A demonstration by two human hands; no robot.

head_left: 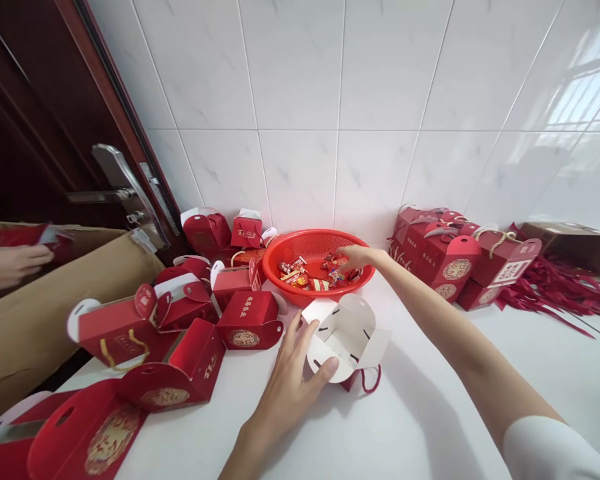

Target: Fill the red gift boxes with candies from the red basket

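Observation:
A red paper gift box [350, 333] stands with its white-lined flaps spread upward and a dark red cord loop at its right side. My left hand [293, 373] grips its left edge, thumb on the near flap and fingers along the left side. Behind it a red plastic basket [275, 257] holds several wrapped candies [295, 273]. My right hand [355, 257] reaches over the basket's right rim, down at the candies there. Its fingers look slightly apart, though the tips blend with the wrappers.
Several red gift boxes [247, 320] crowd the left of the white table [400, 427]; more boxes [433, 257] are stacked at right beside dark red ribbons [560, 287] and a cardboard box [575, 247]. At far left another person's hand [17, 267] holds something red over a large carton [80, 307].

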